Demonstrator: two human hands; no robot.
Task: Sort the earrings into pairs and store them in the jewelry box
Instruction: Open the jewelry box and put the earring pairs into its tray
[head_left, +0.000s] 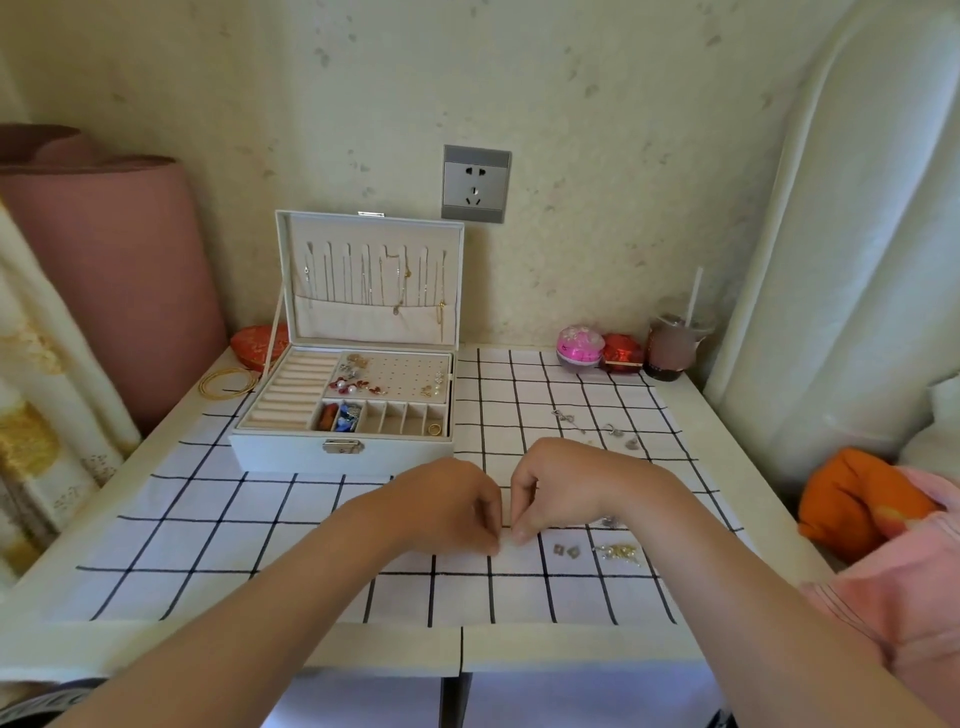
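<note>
The white jewelry box (291, 449) stands open at the back left of the checked cloth, with several earrings on its perforated tray (400, 375) and necklaces hanging in its lid. My left hand (447, 506) and my right hand (558, 488) meet fingertip to fingertip on the cloth in front of the box, fingers curled as if pinching something tiny that I cannot make out. Loose earrings lie to the right: a small square pair (566, 551), a gold cluster (621, 553), a silver one (609, 521) by my right wrist, and silver pieces (569, 418) farther back.
A pink round case (579, 347), a red case (622, 353) and a lidded drink with a straw (672, 345) stand at the back right. Gold bangles (228, 383) and a red pouch (258, 343) lie left of the box. An orange and pink cloth (862, 501) sits off the right edge.
</note>
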